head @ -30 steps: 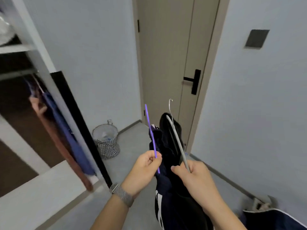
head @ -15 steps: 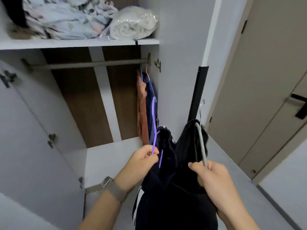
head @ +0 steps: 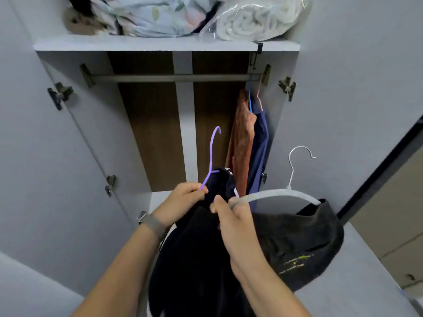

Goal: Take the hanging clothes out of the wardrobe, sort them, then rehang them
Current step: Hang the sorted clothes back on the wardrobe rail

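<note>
I face the open wardrobe. My left hand (head: 183, 200) grips a purple hanger (head: 211, 156) carrying a dark navy garment (head: 194, 259) that hangs down between my arms. My right hand (head: 231, 216) holds the left end of a white hanger (head: 281, 193) with a metal hook; a dark grey garment (head: 304, 243) with small yellow print hangs from it to the right. The hanging rail (head: 174, 78) is bare except at its far right end, where an orange-brown garment (head: 241, 145) and a blue garment (head: 259, 143) hang on their hangers.
The shelf (head: 160, 44) above the rail holds a floral bundle (head: 148, 14) and a white rolled blanket in plastic (head: 256, 19). Wardrobe doors (head: 45, 156) stand open on both sides, with hinges showing. A room door (head: 400, 213) lies at the right edge.
My view has swung from the room door to the wardrobe front. Both hands moved together, and the white hanger turned sideways, spreading the grey garment to the right.
</note>
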The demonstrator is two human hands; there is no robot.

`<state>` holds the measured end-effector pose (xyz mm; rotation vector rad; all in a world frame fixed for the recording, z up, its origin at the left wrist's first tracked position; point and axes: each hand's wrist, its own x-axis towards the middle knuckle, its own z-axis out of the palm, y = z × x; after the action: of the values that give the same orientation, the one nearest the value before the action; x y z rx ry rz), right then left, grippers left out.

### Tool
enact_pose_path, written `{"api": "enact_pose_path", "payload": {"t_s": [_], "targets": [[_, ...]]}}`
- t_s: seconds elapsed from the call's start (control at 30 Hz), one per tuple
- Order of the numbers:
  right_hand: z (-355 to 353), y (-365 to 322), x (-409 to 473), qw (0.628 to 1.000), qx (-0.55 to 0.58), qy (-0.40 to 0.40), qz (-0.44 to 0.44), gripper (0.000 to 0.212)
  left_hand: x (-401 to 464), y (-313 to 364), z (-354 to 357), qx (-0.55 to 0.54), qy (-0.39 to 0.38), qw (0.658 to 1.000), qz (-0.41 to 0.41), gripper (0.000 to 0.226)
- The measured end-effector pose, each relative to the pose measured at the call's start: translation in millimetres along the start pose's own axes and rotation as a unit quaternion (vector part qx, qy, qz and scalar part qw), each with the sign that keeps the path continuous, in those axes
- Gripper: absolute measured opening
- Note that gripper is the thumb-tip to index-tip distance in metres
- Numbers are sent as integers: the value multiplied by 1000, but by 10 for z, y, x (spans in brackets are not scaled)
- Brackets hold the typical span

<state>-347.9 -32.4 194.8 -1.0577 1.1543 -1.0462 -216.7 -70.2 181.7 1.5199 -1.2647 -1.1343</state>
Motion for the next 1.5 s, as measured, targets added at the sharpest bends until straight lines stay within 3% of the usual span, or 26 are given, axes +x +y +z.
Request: {"api": "enact_pose_path", "payload": {"t_s": [0.1, 0.3, 0.4, 0.57, 0.67, 0.77, 0.9, 1.1, 1.23, 1.4, 1.47, 1.5], "targets": [[316, 91, 329, 998, 40, -35, 22, 14, 408, -87, -350, 28, -17, 999, -13, 11], [743, -33, 1196, 990, 85, -90, 62, 15, 1107, -52, -919, 18, -16, 1000, -15, 6], [859, -121, 1626, 990, 101, -77, 66, 17, 1408, -118, -1115, 4, 14, 999, -29, 26], [943, -184, 2407, 999, 14, -16, 33, 30, 1953, -229, -1451, 2, 43, 999, -25, 22], [847, -300, 2932, 993, -109, 39, -15, 26, 2258, -276, -1623, 15, 17, 1000, -5, 17], [688, -497, 3416, 966, -220, 102, -90, 26, 2511, -274, -1729, 14, -2, 1000, 8, 5], [460, -686, 4011, 905, -357, 175, -150, 25, 2722, -282, -1778, 24, -24, 999, 42, 8], [170, -647, 4809, 833, -499, 219, -97, 29, 2984, -314, -1825, 44, -37, 997, 50, 17], [-7, -530, 5005, 825, -529, 195, -40, 33, 3107, -337, -1782, 36, -50, 997, 37, 17], [-26, -417, 4962, 758, -590, 264, -87, 35, 3298, -330, -1587, -11, -52, 999, 10, 21], [116, -373, 4720, 787, -537, 243, -182, 43, 3390, -317, -1458, -27, -45, 999, 6, 18], [207, -359, 4520, 829, -488, 175, -210, 42, 3436, -306, -1383, -31, -43, 999, 8, 16]]}}
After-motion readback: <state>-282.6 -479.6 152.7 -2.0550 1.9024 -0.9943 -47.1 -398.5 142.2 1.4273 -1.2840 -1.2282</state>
